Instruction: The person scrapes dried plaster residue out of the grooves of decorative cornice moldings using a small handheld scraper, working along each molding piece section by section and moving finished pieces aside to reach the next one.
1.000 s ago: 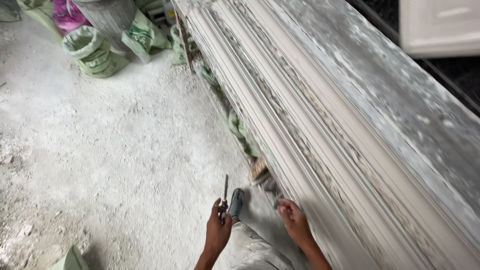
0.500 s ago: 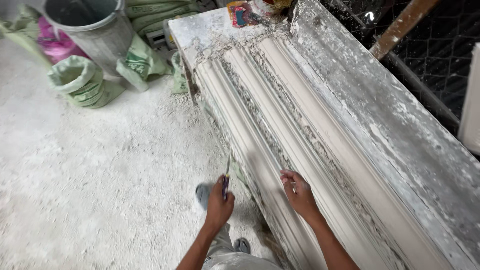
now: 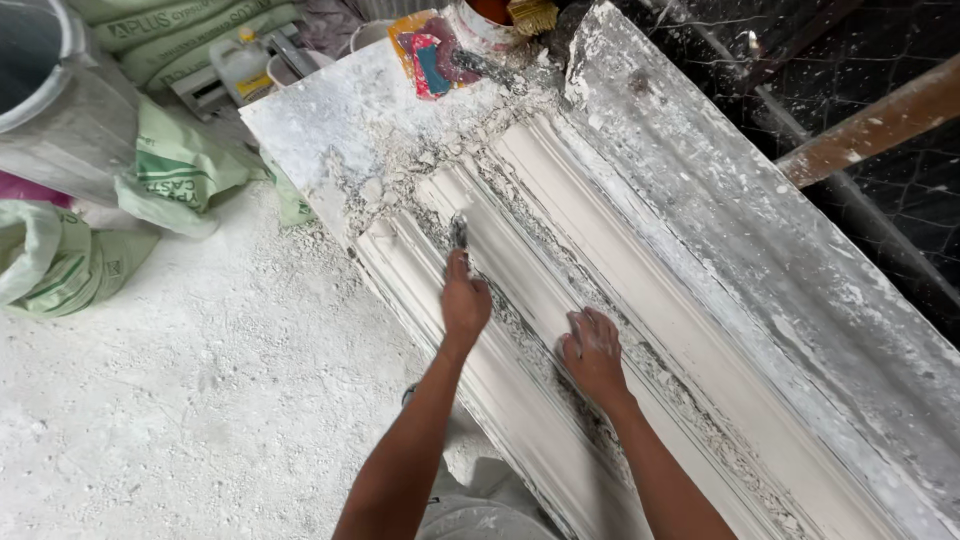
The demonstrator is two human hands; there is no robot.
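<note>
Left hand: my left hand (image 3: 465, 303) is closed around a small dark-bladed scraping tool (image 3: 459, 233), thumb along the handle, blade tip pointing away from me.
Tool position: the blade touches the long white plaster cornice moulding (image 3: 560, 260), in the groove near its far end, just above my knuckles.
Right hand: my right hand (image 3: 594, 352) lies flat and open, fingers spread, palm pressed on the moulding, holding nothing, near the left hand.
Work done, as I judge it: the rounded ribs between and beyond my hands look smooth and clean.
Work left, as I judge it: crusty grey crumbs line the grooves beside my right hand and pile up at the far end, so much remains.
Bench: the rough plaster-caked worktable (image 3: 330, 120) carries the moulding.
Surroundings: green and white sacks (image 3: 175, 170), a grey bucket (image 3: 50, 100), a dusty white floor (image 3: 200, 400).
</note>
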